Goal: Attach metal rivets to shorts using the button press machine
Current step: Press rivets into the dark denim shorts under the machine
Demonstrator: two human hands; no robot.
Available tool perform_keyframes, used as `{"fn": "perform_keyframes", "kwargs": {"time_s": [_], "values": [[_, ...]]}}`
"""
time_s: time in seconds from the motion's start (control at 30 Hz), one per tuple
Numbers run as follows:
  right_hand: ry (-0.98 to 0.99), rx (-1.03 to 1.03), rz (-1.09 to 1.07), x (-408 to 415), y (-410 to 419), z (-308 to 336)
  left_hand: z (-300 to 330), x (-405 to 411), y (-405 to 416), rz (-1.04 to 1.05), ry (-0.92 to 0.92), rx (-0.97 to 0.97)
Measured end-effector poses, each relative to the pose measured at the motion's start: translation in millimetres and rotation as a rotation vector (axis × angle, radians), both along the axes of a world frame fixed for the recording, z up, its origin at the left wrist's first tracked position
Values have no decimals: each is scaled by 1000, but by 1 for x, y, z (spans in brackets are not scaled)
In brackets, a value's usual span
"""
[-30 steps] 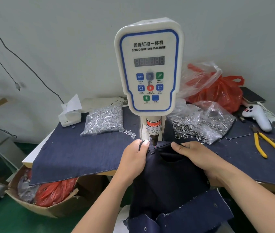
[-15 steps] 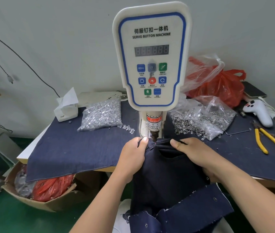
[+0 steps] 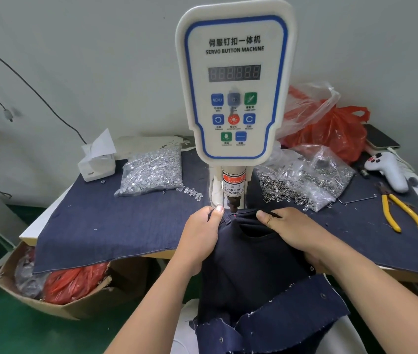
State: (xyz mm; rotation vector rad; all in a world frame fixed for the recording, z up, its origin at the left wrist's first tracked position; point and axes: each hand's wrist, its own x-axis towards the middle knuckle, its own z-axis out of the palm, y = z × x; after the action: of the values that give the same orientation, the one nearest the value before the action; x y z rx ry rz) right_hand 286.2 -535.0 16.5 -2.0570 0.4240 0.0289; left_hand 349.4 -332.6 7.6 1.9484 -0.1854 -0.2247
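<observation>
head view: i see both hands gripping dark denim shorts at the table edge. left hand pinches the waistband just left of the press head of the button machine; right hand pinches cloth by the pocket opening. bagged rivets sit back left.

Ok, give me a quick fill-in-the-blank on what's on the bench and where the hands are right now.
1. Both hands hold the dark ____ under the press head.
2. The pliers lying at the right have ____ handles.
3. The label on the machine panel reads SERVO ____ MACHINE.
4. The left hand grips the fabric on the ____ side of the press head; the right hand grips it opposite.

Missing words: shorts; yellow; BUTTON; left
</observation>
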Motion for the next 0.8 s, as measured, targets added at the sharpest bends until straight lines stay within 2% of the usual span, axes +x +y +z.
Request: {"fn": "perform_keyframes", "kwargs": {"time_s": [0.8], "values": [[9,69,21,1,1,1,-5,3,0,13,45,-33]]}}
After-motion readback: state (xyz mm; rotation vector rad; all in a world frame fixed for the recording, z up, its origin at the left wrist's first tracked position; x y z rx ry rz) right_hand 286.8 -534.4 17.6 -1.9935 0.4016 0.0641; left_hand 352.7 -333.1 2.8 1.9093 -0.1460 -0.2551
